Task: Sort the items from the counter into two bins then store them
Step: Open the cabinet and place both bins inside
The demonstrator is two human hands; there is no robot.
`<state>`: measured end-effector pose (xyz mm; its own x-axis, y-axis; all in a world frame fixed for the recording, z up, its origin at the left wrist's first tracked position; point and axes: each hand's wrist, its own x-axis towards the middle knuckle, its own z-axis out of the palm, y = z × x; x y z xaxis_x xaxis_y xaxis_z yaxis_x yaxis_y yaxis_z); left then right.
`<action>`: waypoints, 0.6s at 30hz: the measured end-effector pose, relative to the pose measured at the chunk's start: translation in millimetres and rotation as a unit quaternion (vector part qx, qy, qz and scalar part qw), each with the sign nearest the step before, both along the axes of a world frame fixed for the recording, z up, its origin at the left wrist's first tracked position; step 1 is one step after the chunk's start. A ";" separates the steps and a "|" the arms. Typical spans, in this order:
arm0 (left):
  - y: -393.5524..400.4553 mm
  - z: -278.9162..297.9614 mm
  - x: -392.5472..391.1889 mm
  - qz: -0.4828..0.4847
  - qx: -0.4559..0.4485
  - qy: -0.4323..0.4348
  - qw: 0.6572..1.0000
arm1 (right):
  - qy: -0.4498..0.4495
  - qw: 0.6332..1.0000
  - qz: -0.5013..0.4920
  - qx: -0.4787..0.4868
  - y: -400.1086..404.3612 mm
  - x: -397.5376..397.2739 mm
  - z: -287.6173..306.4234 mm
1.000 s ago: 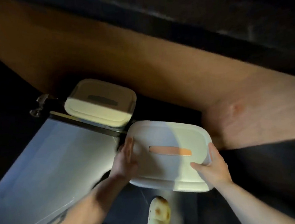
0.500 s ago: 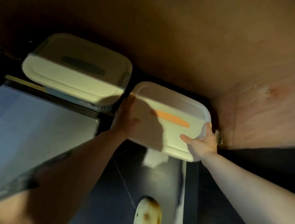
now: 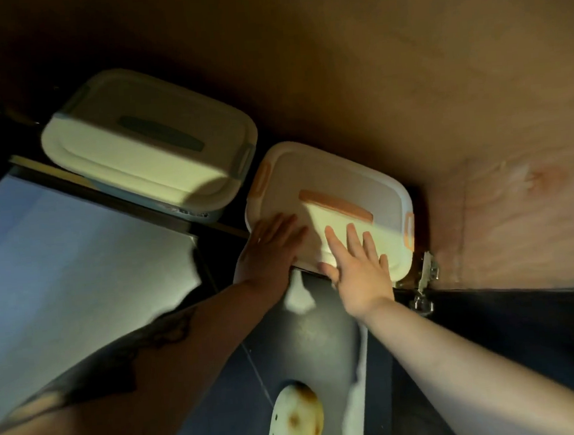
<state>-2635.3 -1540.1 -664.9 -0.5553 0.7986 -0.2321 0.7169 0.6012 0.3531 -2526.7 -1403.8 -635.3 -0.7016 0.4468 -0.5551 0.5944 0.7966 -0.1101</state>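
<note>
Both hands, left and right, lie flat with fingers spread on the white plastic orange-handled bin. Left of it sits a white grey-handled bin; its dim label is perhaps unreadable.

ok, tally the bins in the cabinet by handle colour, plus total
Orange-handled bin: 1, with the left hand and right hand flat on its lid
Dark-grey-handled bin: 1, untouched
Total: 2
</note>
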 end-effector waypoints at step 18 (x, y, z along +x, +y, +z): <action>-153.7 209.9 -11.0 0.234 0.003 -0.150 0.961 | 0.036 0.995 -0.033 -0.091 -130.0 -4.6 221.0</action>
<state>-2646.3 -1693.7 -455.0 -0.7622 0.4800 -0.4342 0.2339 0.8298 0.5067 -2531.3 -1533.9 -414.3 -0.7158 0.3894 -0.5797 0.6294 0.7194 -0.2939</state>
